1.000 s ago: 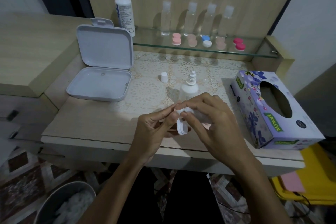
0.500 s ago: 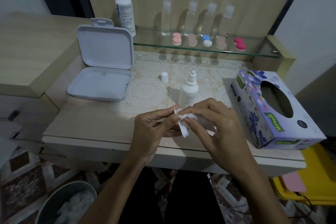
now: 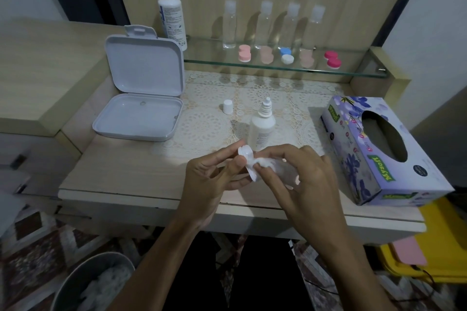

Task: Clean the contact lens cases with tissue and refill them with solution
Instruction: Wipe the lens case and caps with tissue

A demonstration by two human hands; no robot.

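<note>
White plastic lens case point(image 3: 246, 159), white tissue point(image 3: 265, 163); purple floral cardboard tissue box point(image 3: 374, 159); cream lace-patterned mat point(image 3: 209, 124); pale grey hinged box point(image 3: 141, 98).

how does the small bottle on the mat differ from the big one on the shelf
The small bottle stands uncapped on the lace mat, its cap beside it; the big bottle is taller and stands on the glass shelf. Both are white and upright.

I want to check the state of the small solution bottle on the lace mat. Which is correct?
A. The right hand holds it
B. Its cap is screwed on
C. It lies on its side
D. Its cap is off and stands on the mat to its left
D: the small solution bottle stands upright with its nozzle bare, and its white cap stands apart on the lace mat.
</note>
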